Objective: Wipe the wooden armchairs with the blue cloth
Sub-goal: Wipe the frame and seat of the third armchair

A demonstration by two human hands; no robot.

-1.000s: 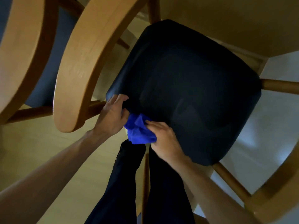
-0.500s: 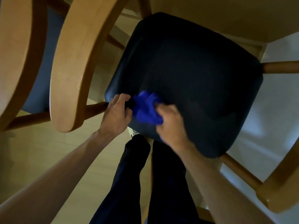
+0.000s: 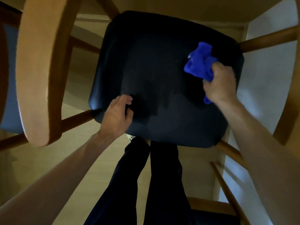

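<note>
A wooden armchair with a dark blue padded seat (image 3: 154,70) stands right below me. My right hand (image 3: 220,84) grips a bunched blue cloth (image 3: 200,61) and presses it on the seat's far right part. My left hand (image 3: 117,116) rests on the seat's near left corner with its fingers curled over the edge. The chair's curved wooden armrest (image 3: 40,67) rises at the left, and a wooden rail (image 3: 266,40) runs off at the upper right.
A second chair's blue seat (image 3: 11,78) shows at the far left behind the armrest. My dark-trousered legs (image 3: 146,184) stand against the seat's front. Another wooden armrest (image 3: 290,103) curves along the right edge. Light wooden floor (image 3: 81,151) lies below.
My right hand has swept the cloth from the seat's near left corner across to its far right part. The left hand has stayed on the near left corner.
</note>
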